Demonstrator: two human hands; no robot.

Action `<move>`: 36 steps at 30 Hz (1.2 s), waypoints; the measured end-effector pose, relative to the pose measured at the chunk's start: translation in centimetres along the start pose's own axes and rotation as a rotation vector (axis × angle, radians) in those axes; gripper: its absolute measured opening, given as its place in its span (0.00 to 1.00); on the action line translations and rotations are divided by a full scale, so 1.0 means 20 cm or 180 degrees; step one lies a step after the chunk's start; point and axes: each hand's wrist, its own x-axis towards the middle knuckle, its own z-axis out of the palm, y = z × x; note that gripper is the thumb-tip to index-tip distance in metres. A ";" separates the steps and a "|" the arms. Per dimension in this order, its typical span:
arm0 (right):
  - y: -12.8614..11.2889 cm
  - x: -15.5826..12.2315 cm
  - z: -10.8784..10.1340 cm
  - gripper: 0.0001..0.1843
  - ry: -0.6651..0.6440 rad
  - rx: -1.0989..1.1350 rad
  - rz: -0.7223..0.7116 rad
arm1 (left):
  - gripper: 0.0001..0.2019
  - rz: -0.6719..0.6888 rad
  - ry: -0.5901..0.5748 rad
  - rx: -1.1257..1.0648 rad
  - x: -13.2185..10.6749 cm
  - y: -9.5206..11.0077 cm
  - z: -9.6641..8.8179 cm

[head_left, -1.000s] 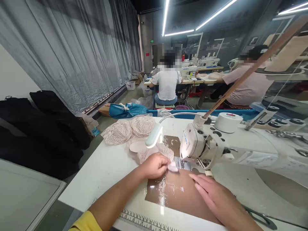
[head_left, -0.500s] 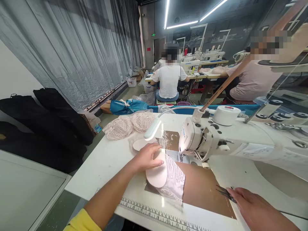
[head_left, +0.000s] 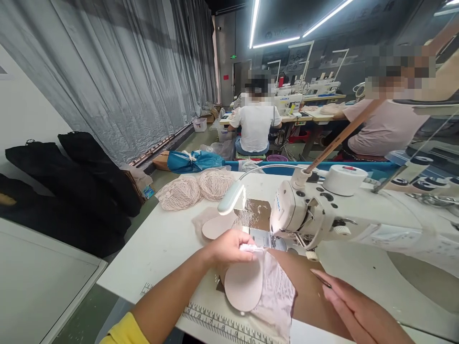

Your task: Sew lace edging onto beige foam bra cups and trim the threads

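Moved since the earlier frame: lace piece (head_left: 276,286) with its pale pad (head_left: 244,285), now reaching over the printed ruler (head_left: 215,325); small dark snips (head_left: 321,278), now nearer the lace and seen more edge-on.
Left hand (head_left: 227,248): thumb and fingers closed on the gathered upper edge of the lace.
Right hand (head_left: 353,306): closed round the snips, tips towards the lace but apart from it; whether the blades are parted, cannot tell.
Lace location: near side of the sewing machine (head_left: 292,205), clear of its needle area, partly over the brown sheet (head_left: 304,267).
Loose stock: one more pad (head_left: 217,227) beyond the left hand; two lace cups (head_left: 182,192) farther back.
Step in hand: apparently handling the piece away from the needle, snips ready.
Next move calls for: probably a steady left pinch and a clear view of any thread before the blades close.
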 end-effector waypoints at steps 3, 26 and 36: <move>-0.16 0.08 0.00 0.21 -0.0370 0.0550 0.0273 | 0.16 -0.0026 -0.0198 -0.0333 0.01 0.01 0.07; -0.32 0.28 0.02 0.16 -0.1071 0.2115 0.0667 | 0.22 -0.0267 -0.0643 -0.1189 -0.02 0.04 0.14; -0.30 0.29 0.03 0.16 -0.1224 0.2275 0.0756 | 0.22 -0.0201 -0.0898 -0.1119 -0.03 0.01 0.12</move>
